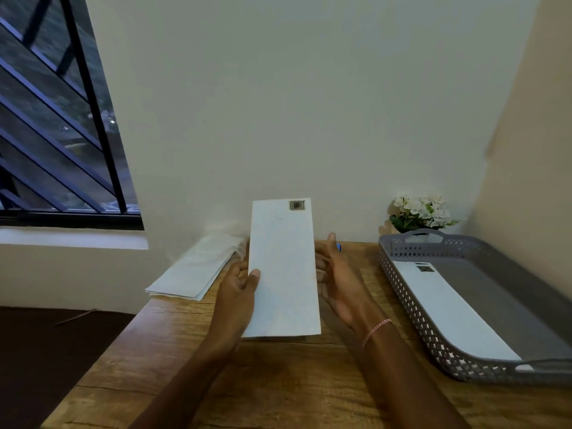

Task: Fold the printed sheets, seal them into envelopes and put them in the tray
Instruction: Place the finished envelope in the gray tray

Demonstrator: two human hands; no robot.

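A white stamped envelope stands upright above the middle of the wooden table, its stamp at the top right corner. My left hand grips its left edge, thumb on the front face. My right hand is beside the envelope's right edge with the fingers straight; its fingertips are hidden behind the paper. A grey perforated tray lies at the right, with one stamped envelope flat inside it. A stack of white sheets or envelopes lies at the table's back left.
White artificial flowers stand behind the tray near the wall. A small blue object shows behind my right hand. The table's left edge drops off to a dark floor. A barred window fills the upper left.
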